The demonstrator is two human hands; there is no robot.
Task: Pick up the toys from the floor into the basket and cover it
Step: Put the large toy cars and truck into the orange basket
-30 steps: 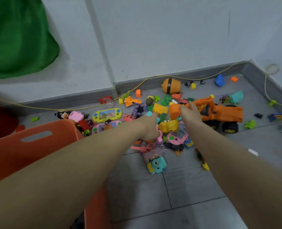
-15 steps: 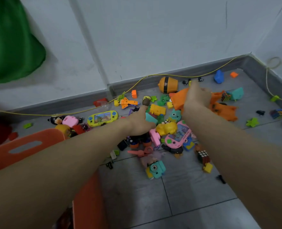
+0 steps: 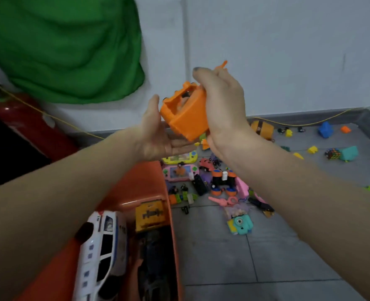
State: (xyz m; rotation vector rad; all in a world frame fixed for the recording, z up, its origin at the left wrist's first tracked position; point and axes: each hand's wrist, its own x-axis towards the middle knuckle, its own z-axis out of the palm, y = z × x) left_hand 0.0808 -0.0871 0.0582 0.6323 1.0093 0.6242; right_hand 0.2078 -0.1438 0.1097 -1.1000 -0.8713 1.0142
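An orange toy truck [image 3: 185, 114] is up in the air above the far end of the orange basket [image 3: 149, 183]. My right hand [image 3: 223, 105] grips it from the right side. My left hand [image 3: 155, 135] cups it from below and the left, palm up. Inside the basket lie a white police car [image 3: 101, 250], a yellow toy vehicle [image 3: 150, 216] and dark toys. Many small toys remain scattered on the grey floor right of the basket, among them two handheld game toys [image 3: 179, 170], binoculars [image 3: 223, 181] and a teal camera [image 3: 240, 223].
A green cloth [image 3: 66, 46] hangs on the white wall at the upper left. A red cylinder [image 3: 32, 124] leans at the left. A yellow cord [image 3: 310, 122] runs along the skirting. Bare grey tiles [image 3: 255, 268] lie in front of the toy pile.
My right hand lifted the orange truck off the floor and carried it left, over the basket. My left hand left the pile and came under the truck. The view swung left.
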